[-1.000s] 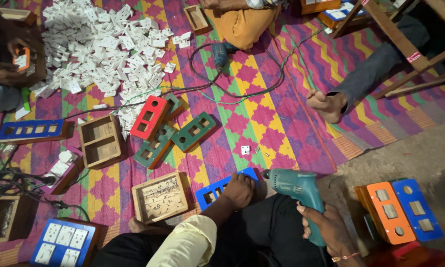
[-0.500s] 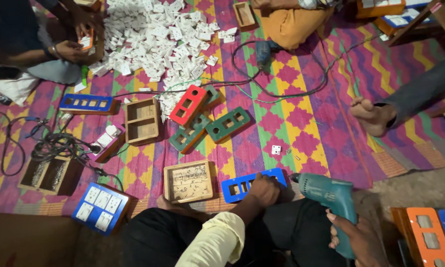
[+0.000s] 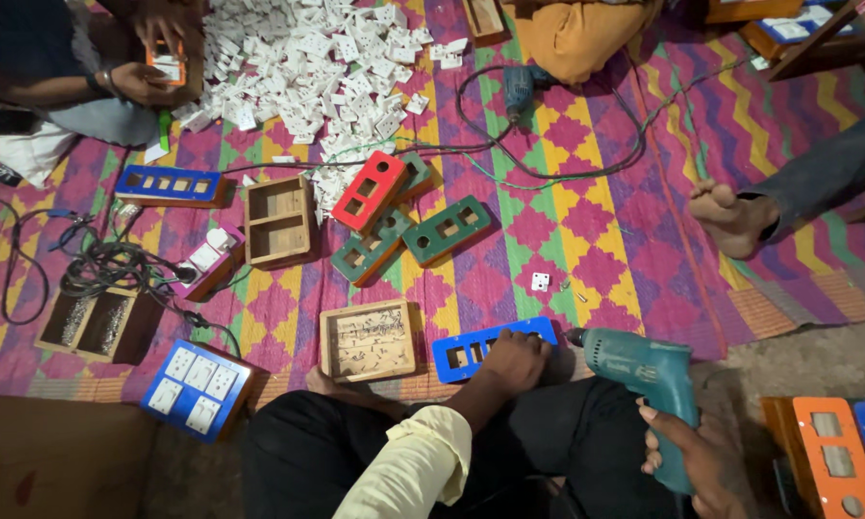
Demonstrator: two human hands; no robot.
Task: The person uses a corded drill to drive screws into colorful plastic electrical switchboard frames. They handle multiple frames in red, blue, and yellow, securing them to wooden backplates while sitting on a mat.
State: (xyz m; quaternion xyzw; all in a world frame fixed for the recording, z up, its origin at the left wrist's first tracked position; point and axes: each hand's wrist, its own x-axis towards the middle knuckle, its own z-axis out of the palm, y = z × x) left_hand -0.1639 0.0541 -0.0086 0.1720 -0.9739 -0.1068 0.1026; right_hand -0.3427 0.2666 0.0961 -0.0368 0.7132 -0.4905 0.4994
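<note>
Woven mat (image 3: 586, 240), zigzag pattern in purple, yellow and pink, covered most of the floor.

Heap of small white switch parts (image 3: 307, 58) lay at the far edge; another person's hands (image 3: 149, 72) worked beside it on an orange piece.

Boxes and plates: open wooden box (image 3: 278, 221), tray of screws (image 3: 368, 339), red plate (image 3: 370, 190), two green plates (image 3: 447, 231), blue board with white switches (image 3: 197, 389).

Blue cut-out plate (image 3: 471, 351) lay flat just beyond the knees, long axis running left to right, its right end toward the drill tip.

Teal electric drill (image 3: 644, 370) pointed left at that plate, bit close to its right end; contact could not be made out.

Left hand (image 3: 514, 360) pressed down on the plate's right half, fingers curled together, the nearer hand to it.

Right hand (image 3: 697, 461) wrapped the drill grip, fingers closed; trigger finger hidden, wrist cut off by the frame.
</note>
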